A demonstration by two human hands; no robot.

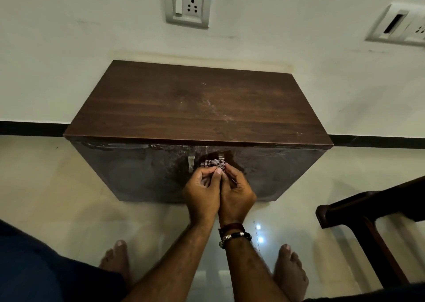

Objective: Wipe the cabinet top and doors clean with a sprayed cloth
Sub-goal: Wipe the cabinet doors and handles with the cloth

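A small checked cloth (214, 163), bunched into a wad, sits near the middle of the view, just in front of the cabinet doors (147, 170), where the two doors meet. Both hands hold it. The left hand (202, 193) pinches the wad at its 8 o'clock side with thumb and fingertips, its other fingers curled. The right hand (236, 195), at the cloth's 5 o'clock, curls its fingers around the cloth's underside. The two hands press against each other, each grip closed on the fabric, none spread. The right wrist wears dark bracelets (233, 232).

Two metal handles (191, 162) stand on the doors; the left one is at the cloth's 9 o'clock, and the right one is partly hidden behind the wad. The dark doors show pale streaks and smears. Above them, at 12 o'clock, the brown wooden cabinet top (195, 108) carries a whitish smudge right of its centre.

Beyond the cabinet, a wall socket (188, 4) is at 12 o'clock and a second socket plate (397, 24) at 2 o'clock. A dark wooden chair (358, 212) is at 4 o'clock. Bare feet (116, 259) rest on the glossy tiled floor (57, 186) at 6 o'clock.

The step in hand looks like regathering or refolding the cloth between strokes, with door wiping seemingly under way. The next move likely calls for a flat, firm fold pressed against a door or handle. No spray bottle is in view.
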